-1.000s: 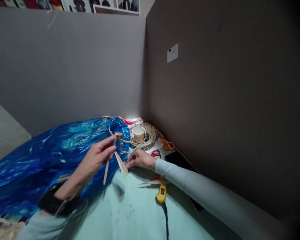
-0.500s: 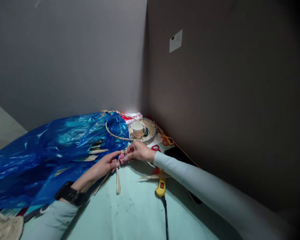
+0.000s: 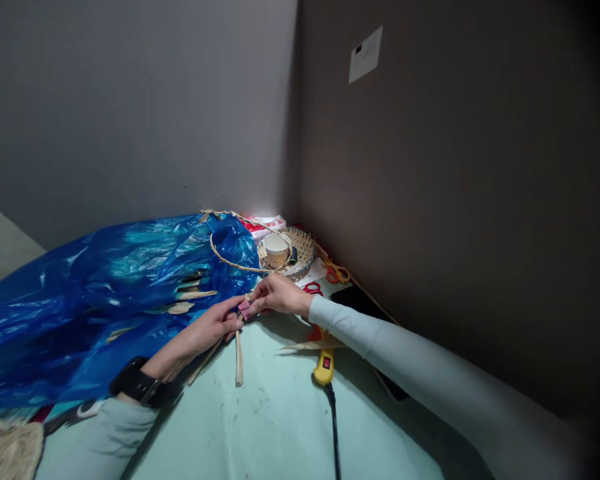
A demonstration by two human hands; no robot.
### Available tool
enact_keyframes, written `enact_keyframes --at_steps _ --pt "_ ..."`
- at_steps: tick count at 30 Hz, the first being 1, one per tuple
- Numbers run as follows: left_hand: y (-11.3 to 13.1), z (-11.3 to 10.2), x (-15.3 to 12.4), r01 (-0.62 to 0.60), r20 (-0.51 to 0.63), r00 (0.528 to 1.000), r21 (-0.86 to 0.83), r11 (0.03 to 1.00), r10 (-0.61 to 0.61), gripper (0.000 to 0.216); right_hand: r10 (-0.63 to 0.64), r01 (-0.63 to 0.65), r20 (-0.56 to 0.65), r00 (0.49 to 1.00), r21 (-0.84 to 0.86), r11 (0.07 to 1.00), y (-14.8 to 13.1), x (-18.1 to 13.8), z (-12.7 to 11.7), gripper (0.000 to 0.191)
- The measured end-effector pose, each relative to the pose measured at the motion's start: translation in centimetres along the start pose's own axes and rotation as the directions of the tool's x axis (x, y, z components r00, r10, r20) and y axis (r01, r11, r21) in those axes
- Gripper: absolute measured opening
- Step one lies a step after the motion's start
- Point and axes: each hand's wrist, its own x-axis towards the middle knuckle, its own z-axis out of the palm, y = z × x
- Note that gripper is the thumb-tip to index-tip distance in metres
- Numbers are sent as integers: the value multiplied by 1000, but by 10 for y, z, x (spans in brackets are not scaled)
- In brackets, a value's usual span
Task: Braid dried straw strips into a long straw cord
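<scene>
Left hand point(image 3: 211, 328) and right hand point(image 3: 281, 295) pinch a pink piece point(image 3: 245, 309) on straw braid point(image 3: 230, 265) over the table point(image 3: 280, 423).
Blue plastic point(image 3: 145, 287) crowds its left side, a basket point(image 3: 306, 261) its far corner; loose strips point(image 3: 239, 360) point lengthwise toward the near edge.

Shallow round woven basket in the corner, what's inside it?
Inside the shallow round woven basket are a white-and-tan cup and a small dark cylinder; a thin braided straw cord crosses in front. The basket floor under and behind the cup is covered.
</scene>
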Motion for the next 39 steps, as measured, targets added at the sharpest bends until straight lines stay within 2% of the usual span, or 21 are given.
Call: enact_keyframes --at_steps 3,9,11,14,16,19,21,26,32,35,39 --pt "0 1 -2 3 -7 1000 -24 1000 -3 67 -9 9 15 1000 -42 999 -4 0 -2 28" --pt "0 7 -8 46 -34 998 -97 994 -49 78 -10 17 57 998 -128 992 -13 -4 -5 19" --pt "3 14 -15 87 -29 995 -135 987 -92 78 6 -3 21 1000 -152 988 -16 -9 -6 23" --pt "7 27 -28 136 -30 989 -228 964 -146 81 11 -27 -84 996 -196 980 -23 -27 -6 43" --pt "7 35 -38 141 -52 985 -308 941 -164 87 -9 -29 -158 987 -234 972 -31 -46 -3 37" --pt "1 43 -49 109 -99 982 -410 905 -163 92 -31 -41 -244 969 -282 958 -44 -78 12 21" --pt "-3 47 -55 79 -130 980 -455 887 -154 93 -22 -46 -231 973 -286 957 -50 -92 29 16" --pt "-4 53 -60 38 -177 974 -496 868 -143 91 -1 -29 -142 990 -206 978 -51 -87 68 19" --pt "-6 59 -67 14 -232 964 -436 900 -127 83 94 -107 -189 977 -58 993 -47 -80 79 28" --pt "-9 61 -72 22 -274 955 -320 947 -115 61 138 -135 -217 966 27 990 -44 -83 81 27" --pt "-11 55 -76 36 -373 926 -41 999 -49 25 181 -156 -256 950 116 981 -39 -82 85 22"
